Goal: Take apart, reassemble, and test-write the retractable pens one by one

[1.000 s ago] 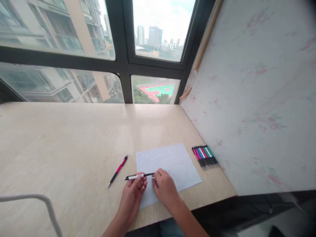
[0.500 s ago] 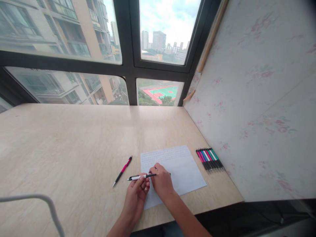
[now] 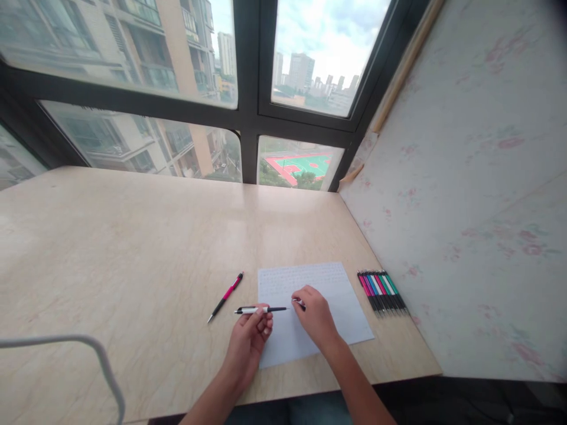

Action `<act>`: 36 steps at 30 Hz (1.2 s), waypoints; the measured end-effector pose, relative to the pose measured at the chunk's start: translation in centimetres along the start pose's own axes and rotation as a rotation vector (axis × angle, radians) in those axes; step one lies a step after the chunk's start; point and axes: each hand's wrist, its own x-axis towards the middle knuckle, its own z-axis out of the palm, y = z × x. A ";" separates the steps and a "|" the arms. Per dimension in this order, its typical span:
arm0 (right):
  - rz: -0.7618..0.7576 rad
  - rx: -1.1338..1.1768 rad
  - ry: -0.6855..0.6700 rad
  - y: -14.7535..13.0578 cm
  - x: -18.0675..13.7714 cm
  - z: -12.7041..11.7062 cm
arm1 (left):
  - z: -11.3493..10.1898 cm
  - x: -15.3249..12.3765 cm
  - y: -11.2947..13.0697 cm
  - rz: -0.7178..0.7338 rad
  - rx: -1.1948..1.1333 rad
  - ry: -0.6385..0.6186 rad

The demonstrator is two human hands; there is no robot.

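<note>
My left hand (image 3: 250, 333) pinches a white and black pen (image 3: 252, 310) near its middle; the pen lies almost level, its thin tip toward the right. My right hand (image 3: 315, 313) is closed above the paper, just right of that tip. Between its fingertips shows a small, dark and silvery end of a slim thing (image 3: 300, 304); the fingers hide the rest. Below both hands is a white sheet of paper (image 3: 305, 348) with rows of handwriting across its upper part. A pink and black pen (image 3: 227, 296) lies slanted on the table, left of the paper.
Several coloured pens (image 3: 381, 292) lie side by side right of the paper, near the flowered wall (image 3: 478, 236). A grey cable-like tube (image 3: 100, 354) curves over the light table (image 3: 146, 254) at lower left. Dark-framed windows (image 3: 250, 118) stand behind the table.
My right hand has moved right, away from the white and black pen's tip, which is now uncovered. My left hand still holds that pen. The whole view has shifted and tilted slightly.
</note>
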 end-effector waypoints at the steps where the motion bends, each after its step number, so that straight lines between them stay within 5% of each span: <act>1: -0.011 -0.021 -0.017 -0.2 0.1 0.2 | 0.0 0.0 0.0 -0.002 0.005 0.000; 9: -0.008 -0.135 -0.124 -1.2 0.4 0.3 | 0.1 0.0 -0.1 -0.008 0.023 0.025; 21: 0.094 -0.191 -0.073 0.1 -2.1 -2.0 | 0.0 -0.1 -0.1 -0.020 0.028 0.000; 30: 0.177 -0.048 0.034 -0.3 -1.0 0.2 | 0.0 0.0 -0.1 -0.017 0.044 0.010; 36: 0.205 0.169 0.113 -0.7 -1.7 -1.1 | -0.1 0.0 -0.3 -0.019 0.070 0.002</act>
